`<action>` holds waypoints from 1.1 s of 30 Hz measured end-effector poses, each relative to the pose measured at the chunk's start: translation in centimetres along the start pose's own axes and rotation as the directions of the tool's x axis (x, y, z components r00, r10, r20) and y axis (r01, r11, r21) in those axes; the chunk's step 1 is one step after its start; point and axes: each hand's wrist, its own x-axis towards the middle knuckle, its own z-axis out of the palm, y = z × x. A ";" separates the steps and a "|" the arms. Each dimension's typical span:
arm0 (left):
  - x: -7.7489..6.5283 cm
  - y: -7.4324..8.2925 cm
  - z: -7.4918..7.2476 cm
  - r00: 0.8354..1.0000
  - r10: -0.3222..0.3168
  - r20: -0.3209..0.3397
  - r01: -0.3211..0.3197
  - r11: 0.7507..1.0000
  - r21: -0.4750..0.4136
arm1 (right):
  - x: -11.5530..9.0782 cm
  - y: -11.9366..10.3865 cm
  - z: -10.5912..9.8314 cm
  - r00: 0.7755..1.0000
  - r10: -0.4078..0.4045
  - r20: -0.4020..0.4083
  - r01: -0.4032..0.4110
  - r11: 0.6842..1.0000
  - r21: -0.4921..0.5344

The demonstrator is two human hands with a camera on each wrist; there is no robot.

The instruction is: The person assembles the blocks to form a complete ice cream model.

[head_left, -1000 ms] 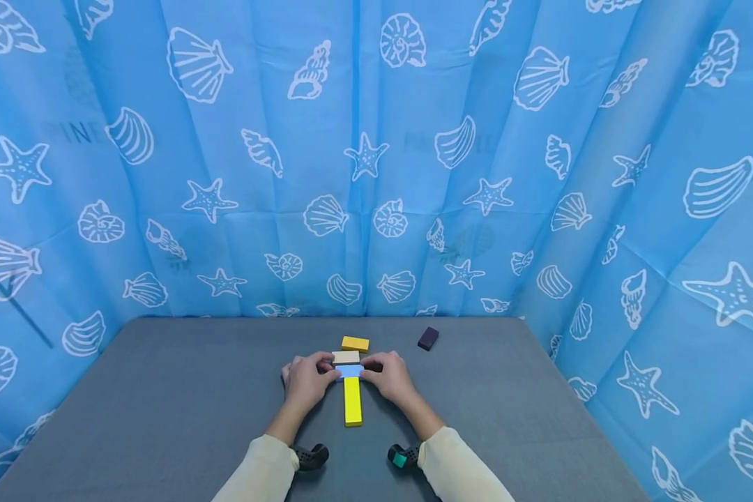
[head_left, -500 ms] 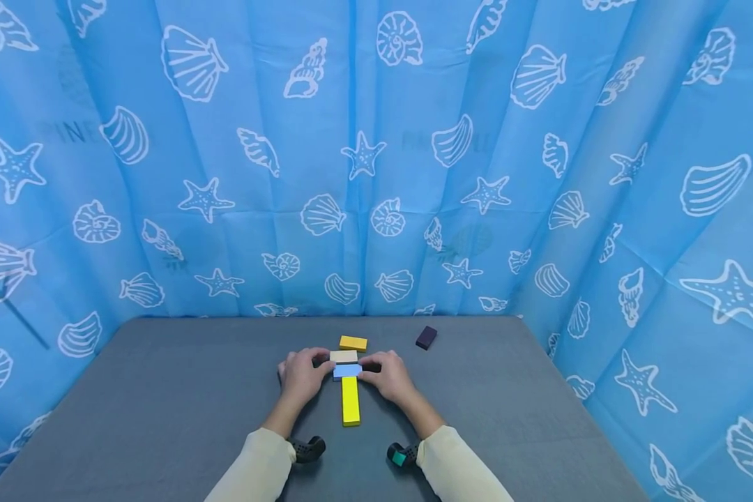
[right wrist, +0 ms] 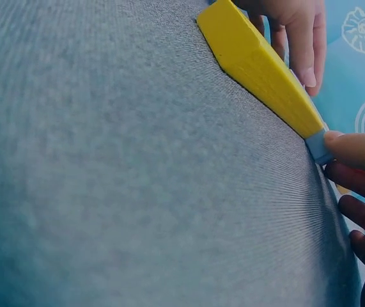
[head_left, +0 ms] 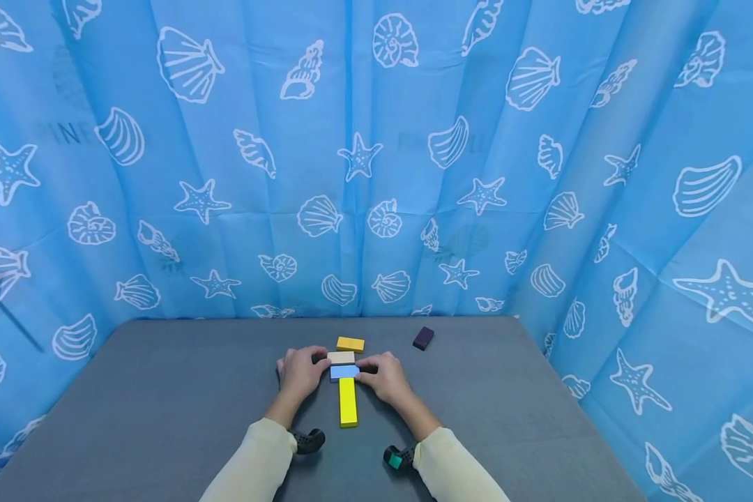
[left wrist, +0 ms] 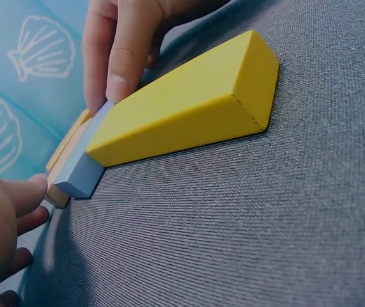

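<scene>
1. Head view: find the short light-blue rectangular block lying crosswise on the grey cloth-covered counter, apparently pinched at its right end by the right grip. Steady the short cream rectangular block, just beyond, with the left grip, loose-fingered at its left end. Avoid bumping the long bright-yellow block on the near side or the short orange-yellow block behind. Leave the small dark-purple block well apart at the far right.
2. Left wrist view: check squareness along the blue-yellow joint. Press only lightly with the left thumb, to avoid skewing the cream block.
3. Right wrist view: nudge the blue end gently with the right thumb, flat on the cloth. Release without dragging. Cannot tell left-side contact here, hidden behind the yellow.
</scene>
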 end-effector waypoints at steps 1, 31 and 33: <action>0.1 0.0 0.0 1.000 -0.002 0.001 0.002 1.000 -0.003 | 0.0 0.0 0.0 1.000 0.000 -0.001 0.000 1.000 -0.001; 0.6 0.3 -0.1 0.999 -0.004 0.033 0.003 0.999 0.043 | -0.4 -0.1 0.0 0.999 0.035 -0.012 -0.035 0.999 0.034; 0.6 0.3 -0.1 0.999 -0.004 0.036 0.002 0.999 0.042 | -0.4 -0.1 0.0 0.999 0.035 -0.012 -0.034 0.999 0.033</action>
